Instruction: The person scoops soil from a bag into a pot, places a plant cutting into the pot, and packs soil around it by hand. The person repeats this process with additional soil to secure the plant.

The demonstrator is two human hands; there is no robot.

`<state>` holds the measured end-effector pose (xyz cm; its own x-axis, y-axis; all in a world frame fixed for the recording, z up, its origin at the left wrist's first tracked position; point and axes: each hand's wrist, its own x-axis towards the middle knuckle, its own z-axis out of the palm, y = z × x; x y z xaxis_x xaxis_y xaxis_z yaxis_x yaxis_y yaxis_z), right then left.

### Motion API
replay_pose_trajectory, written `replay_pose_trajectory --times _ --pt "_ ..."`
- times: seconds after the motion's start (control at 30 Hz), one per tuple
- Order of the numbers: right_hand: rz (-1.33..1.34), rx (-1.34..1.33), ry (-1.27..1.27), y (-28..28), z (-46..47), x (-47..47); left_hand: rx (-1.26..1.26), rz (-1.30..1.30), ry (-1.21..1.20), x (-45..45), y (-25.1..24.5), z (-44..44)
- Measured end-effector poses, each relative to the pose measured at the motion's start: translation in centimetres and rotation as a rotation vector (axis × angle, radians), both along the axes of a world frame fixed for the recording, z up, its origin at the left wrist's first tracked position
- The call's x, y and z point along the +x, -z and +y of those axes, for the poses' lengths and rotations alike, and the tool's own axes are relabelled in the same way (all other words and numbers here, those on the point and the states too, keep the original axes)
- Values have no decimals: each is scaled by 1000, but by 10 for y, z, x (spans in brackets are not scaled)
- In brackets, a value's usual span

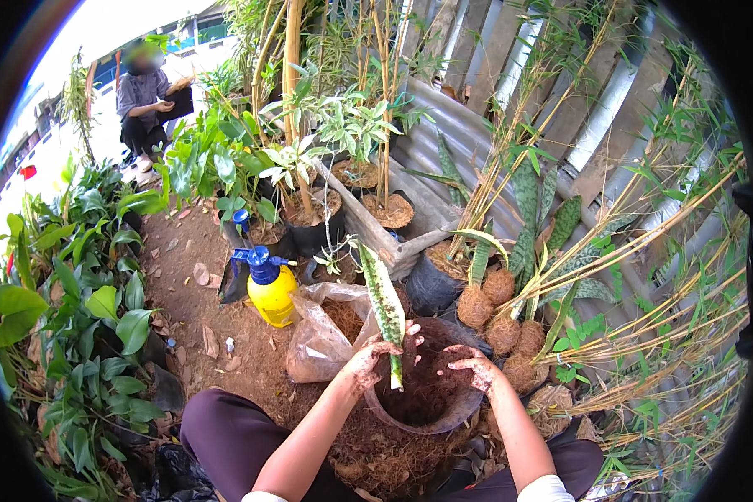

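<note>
Smeared with soil, my left hand (371, 361) grips a variegated snake plant leaf (381, 295) near its lower end. The leaf stands nearly upright, and its pale cut base hangs over the near left part of a round tub (423, 427) with dark soil in it. Over the tub's right side is my right hand (477, 367), also soiled, with its fingers apart and nothing clearly held in them. A clear plastic bag (310, 351) of coconut fibre stands against the tub's left side.
A yellow spray bottle (272, 295) with a blue top stands beyond the bag. Fibre-wrapped root balls (475, 306) with snake plants sit right of the tub. Potted plants, bamboo stems and corrugated metal sheets (445, 119) lie beyond. Leafy plants line the left; a person (143, 94) crouches far back left.
</note>
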<state>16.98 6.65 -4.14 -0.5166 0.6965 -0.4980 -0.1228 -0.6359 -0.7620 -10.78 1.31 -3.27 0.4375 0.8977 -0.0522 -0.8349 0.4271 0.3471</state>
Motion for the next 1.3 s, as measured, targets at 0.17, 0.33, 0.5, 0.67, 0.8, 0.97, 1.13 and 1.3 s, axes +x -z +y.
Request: replay_pose_trajectory --times 0.17,0.33,0.5,0.67,0.8,0.97,1.13,1.3 --pt "-160 -43 5 1 -3 -14 -6 11 -4 1 -1 0" --pt "-380 363 17 35 -12 -44 14 81 -30 1 -2 1" --pt "-267 321 26 61 -2 -54 4 59 -19 0 -1 0" --pt "-839 735 -85 49 -1 -65 10 72 -34 -1 2 0" --pt "-962 713 -102 41 2 -69 10 48 -45 -1 1 0" --pt "-712 830 -70 47 11 -66 -8 73 -43 -1 -1 -1" --pt "-962 926 -61 42 6 -72 -12 65 -37 0 -3 -2" --pt "-896 1261 -108 25 1 -80 -20 39 -54 0 -3 -2"
